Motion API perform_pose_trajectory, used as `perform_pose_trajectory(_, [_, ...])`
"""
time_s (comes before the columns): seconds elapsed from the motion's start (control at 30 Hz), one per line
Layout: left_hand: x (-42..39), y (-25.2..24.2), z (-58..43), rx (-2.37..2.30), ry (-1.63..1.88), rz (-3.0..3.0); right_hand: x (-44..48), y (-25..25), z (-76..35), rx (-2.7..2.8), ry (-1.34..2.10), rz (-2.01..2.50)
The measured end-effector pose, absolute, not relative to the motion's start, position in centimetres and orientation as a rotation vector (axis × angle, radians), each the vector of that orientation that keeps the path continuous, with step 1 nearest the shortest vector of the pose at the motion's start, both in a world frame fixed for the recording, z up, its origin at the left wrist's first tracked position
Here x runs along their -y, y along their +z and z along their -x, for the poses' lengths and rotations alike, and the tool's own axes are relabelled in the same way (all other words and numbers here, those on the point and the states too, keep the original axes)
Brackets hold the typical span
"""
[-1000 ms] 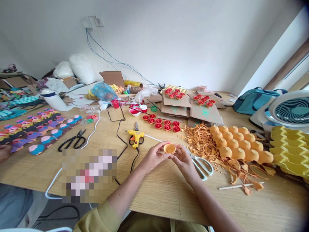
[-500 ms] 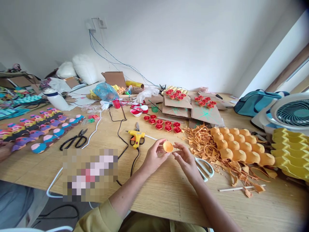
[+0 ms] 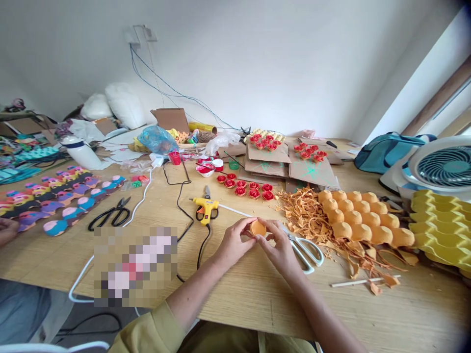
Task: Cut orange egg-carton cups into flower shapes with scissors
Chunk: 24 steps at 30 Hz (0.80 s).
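Between my two hands is an orange egg-carton cup [image 3: 258, 227], its round opening facing up toward me. My left hand [image 3: 237, 239] grips its left side with thumb and fingers. On the other side, my right hand [image 3: 278, 245] has its fingers and thumb closed on the rim. White-handled scissors [image 3: 311, 252] lie just right of my right hand, their blades partly behind it. A yellow hot glue gun [image 3: 206, 210] rests on the table beyond my left hand, beside dark-handled scissors [image 3: 207, 192]. Red paper roses [image 3: 253, 191] stand in rows farther back.
Orange scraps [image 3: 305, 215] and an orange egg tray [image 3: 364, 215] lie to the right, near yellow trays [image 3: 437, 225] and a fan [image 3: 441, 166]. Black scissors [image 3: 114, 214] and painted carton strips [image 3: 73, 196] are at left, where another person's hand [image 3: 7, 230] shows. Cords cross the wooden table.
My right hand has moved in to the left and closed on the cup, its fingers now on the rim. More of the white-handled scissors shows. The view has shifted slightly.
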<state>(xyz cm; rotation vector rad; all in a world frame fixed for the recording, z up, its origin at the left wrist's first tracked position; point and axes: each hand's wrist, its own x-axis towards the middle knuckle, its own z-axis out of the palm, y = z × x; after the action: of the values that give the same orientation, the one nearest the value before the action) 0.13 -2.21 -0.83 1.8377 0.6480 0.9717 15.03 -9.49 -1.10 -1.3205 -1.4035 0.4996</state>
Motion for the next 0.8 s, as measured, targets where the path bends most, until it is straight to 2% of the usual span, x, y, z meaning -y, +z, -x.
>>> perform_pose_trajectory(0.27, [1.8, 0.2, -0.2, -0.623, 0.926, -1.47, 9.9, -1.3, -16.1, 1.216, 0.588, 1.279])
perform_pose_trajectory(0.47, [2.1, 1.0, 0.3, -0.588, 0.815, -1.296, 10.0, -0.9, -15.9, 1.273, 0.554, 1.264])
perform_pose_trajectory(0.8, [1.0, 0.5, 0.4, -0.698, 0.849, -1.544, 9.7, -0.9, -15.1, 1.341, 0.475, 1.309])
